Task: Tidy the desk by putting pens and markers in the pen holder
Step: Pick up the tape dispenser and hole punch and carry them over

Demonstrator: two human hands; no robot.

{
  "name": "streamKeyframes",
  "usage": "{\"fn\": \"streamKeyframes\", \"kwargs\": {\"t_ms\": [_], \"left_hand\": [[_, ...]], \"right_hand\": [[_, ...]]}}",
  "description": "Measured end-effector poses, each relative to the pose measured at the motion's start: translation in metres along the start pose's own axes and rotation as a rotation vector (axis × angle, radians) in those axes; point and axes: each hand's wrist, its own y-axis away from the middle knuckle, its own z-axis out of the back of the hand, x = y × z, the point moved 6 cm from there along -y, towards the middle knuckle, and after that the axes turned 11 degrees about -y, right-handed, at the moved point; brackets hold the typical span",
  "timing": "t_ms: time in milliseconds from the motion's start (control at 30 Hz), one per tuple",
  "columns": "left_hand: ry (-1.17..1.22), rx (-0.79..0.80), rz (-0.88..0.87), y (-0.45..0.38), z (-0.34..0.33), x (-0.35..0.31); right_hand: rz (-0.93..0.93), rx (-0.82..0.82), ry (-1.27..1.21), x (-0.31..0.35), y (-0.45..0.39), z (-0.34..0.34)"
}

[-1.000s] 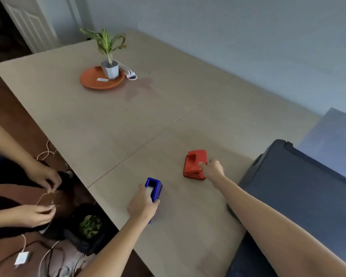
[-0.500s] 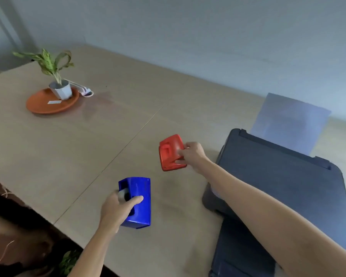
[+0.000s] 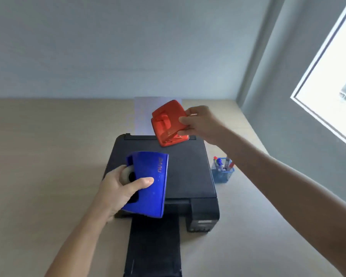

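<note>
Gripping one blue plastic tape dispenser (image 3: 148, 184) in left hand (image 3: 120, 188), one red hole punch (image 3: 168, 122) in right hand (image 3: 202, 122), above black printer (image 3: 188, 172) beside one blue mesh pen holder (image 3: 222, 173).

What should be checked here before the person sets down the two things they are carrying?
1. Left hand grip on the blue tape dispenser: ok, fingers wrap its side.
2. Right hand grip on the red hole punch: ok, though held by one end, tilted.
3. Both items clear of the black printer: ok, held in the air above it.
4. Bare desk left of the printer for setting down: ok.
5. Blue mesh pen holder upright, pens inside: ok.
6. Loose pens or markers left on the desk: cannot tell, none in view.
</note>
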Motion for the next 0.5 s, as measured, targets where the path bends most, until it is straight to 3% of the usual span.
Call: {"fn": "streamKeyframes", "kwargs": {"t_ms": [200, 400, 500], "left_hand": [[-0.164, 0.327, -0.006, -0.019, -0.181, -0.035], [-0.544, 0.491, -0.040, -0.038, -0.329, -0.027], [-0.711, 0.478, 0.043, -0.052, -0.368, -0.008]], "right_hand": [[0.001, -0.296, -0.029, -0.003, 0.055, 0.180], [-0.082, -0.530, -0.062, -0.050, 0.096, 0.303], [-0.126, -0.599, -0.060, -0.083, 0.102, 0.338]]}}
